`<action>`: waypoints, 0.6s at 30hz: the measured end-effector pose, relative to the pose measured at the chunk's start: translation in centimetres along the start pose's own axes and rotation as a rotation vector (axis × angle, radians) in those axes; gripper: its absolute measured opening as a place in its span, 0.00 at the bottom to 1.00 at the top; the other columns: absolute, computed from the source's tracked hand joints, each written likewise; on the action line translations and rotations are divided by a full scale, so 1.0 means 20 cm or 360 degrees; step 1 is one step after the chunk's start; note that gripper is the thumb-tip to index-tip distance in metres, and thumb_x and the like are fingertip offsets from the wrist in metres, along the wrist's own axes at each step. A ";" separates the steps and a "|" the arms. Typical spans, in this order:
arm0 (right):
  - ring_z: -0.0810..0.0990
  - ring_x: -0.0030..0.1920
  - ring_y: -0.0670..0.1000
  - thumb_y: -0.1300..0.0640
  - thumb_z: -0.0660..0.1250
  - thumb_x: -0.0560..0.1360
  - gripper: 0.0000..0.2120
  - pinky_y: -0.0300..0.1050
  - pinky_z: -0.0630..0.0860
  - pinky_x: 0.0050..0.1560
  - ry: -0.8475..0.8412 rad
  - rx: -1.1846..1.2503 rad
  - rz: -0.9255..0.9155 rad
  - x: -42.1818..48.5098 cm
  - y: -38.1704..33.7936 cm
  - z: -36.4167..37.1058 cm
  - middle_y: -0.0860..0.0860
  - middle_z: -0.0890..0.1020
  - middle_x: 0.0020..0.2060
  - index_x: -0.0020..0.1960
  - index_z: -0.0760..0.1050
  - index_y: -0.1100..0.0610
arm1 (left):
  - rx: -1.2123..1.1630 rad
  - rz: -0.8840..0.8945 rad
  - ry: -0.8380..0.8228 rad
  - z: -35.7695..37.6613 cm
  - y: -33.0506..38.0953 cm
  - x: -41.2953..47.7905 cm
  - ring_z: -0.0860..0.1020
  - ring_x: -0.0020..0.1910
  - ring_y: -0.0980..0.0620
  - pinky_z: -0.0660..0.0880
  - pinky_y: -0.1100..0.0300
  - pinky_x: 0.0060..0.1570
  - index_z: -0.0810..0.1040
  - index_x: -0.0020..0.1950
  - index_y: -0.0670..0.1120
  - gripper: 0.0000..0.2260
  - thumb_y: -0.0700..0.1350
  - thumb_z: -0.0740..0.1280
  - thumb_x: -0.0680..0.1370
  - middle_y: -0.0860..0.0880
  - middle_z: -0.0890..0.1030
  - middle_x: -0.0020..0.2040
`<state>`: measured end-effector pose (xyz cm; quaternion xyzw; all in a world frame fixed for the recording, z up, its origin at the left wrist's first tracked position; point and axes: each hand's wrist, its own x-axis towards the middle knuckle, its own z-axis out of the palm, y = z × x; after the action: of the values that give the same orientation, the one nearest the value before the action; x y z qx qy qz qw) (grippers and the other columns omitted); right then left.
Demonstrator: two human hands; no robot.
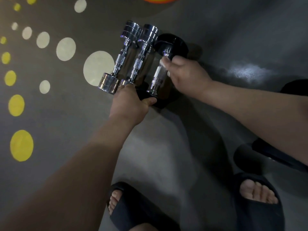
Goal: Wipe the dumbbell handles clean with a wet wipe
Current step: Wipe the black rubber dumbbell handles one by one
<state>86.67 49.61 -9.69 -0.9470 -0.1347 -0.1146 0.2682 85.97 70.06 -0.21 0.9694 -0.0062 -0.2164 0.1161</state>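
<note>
Three dumbbells lie side by side on the grey floor. The left chrome dumbbell (119, 61) and the middle chrome dumbbell (138, 63) lie untouched. The right one is a black-ended dumbbell (157, 75) with a knurled chrome handle. My left hand (131, 104) grips its near black end. My right hand (185, 74) holds a white wet wipe (163, 62) pressed against the far part of that handle. Most of the wipe is hidden under my fingers.
The floor (216, 39) carries white and yellow painted dots on the left. My feet in dark slippers (138, 209) stand near the bottom edge. A dark object (260, 155) lies at the right. An orange and yellow rim (160, 0) shows at the top.
</note>
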 end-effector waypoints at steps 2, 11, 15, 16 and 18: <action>0.82 0.48 0.62 0.59 0.62 0.79 0.21 0.50 0.80 0.42 -0.0121 0.0049 -0.0259 -0.05 -0.04 0.02 0.61 0.81 0.55 0.71 0.73 0.63 | -0.0002 0.0003 -0.0015 0.00 0.00 0.00 0.78 0.58 0.41 0.74 0.53 0.55 0.78 0.60 0.43 0.27 0.61 0.75 0.73 0.43 0.81 0.57; 0.76 0.32 0.63 0.57 0.62 0.81 0.18 0.44 0.63 0.30 -0.0028 -0.0050 0.0051 0.04 -0.02 -0.05 0.58 0.77 0.42 0.69 0.76 0.58 | -0.0001 -0.0035 -0.0018 0.00 0.00 0.00 0.75 0.62 0.39 0.72 0.46 0.64 0.76 0.62 0.41 0.27 0.60 0.73 0.75 0.41 0.79 0.60; 0.79 0.36 0.66 0.56 0.60 0.81 0.19 0.49 0.71 0.32 -0.0057 -0.0079 0.0119 0.09 -0.02 -0.06 0.62 0.79 0.46 0.69 0.76 0.60 | 0.0018 -0.0101 -0.0035 0.00 -0.01 0.00 0.68 0.68 0.40 0.64 0.51 0.68 0.75 0.67 0.45 0.26 0.60 0.70 0.76 0.40 0.76 0.64; 0.79 0.38 0.65 0.56 0.60 0.81 0.19 0.50 0.73 0.34 -0.0082 -0.0079 0.0094 0.09 -0.03 -0.06 0.62 0.79 0.48 0.69 0.75 0.61 | -0.0021 -0.0149 -0.0048 0.01 0.00 0.00 0.66 0.70 0.39 0.63 0.52 0.69 0.74 0.69 0.46 0.26 0.60 0.70 0.77 0.39 0.73 0.67; 0.80 0.42 0.64 0.57 0.62 0.80 0.20 0.48 0.74 0.38 -0.0151 -0.0020 0.0081 0.09 -0.03 -0.07 0.63 0.79 0.51 0.70 0.74 0.63 | -0.0085 -0.0204 -0.0066 0.00 0.02 -0.01 0.63 0.72 0.39 0.62 0.51 0.71 0.71 0.72 0.45 0.28 0.58 0.70 0.77 0.38 0.68 0.71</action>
<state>87.88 49.74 -7.69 -0.9561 -0.1226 -0.0634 0.2585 85.71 69.59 -0.06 0.9597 0.0591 -0.2435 0.1276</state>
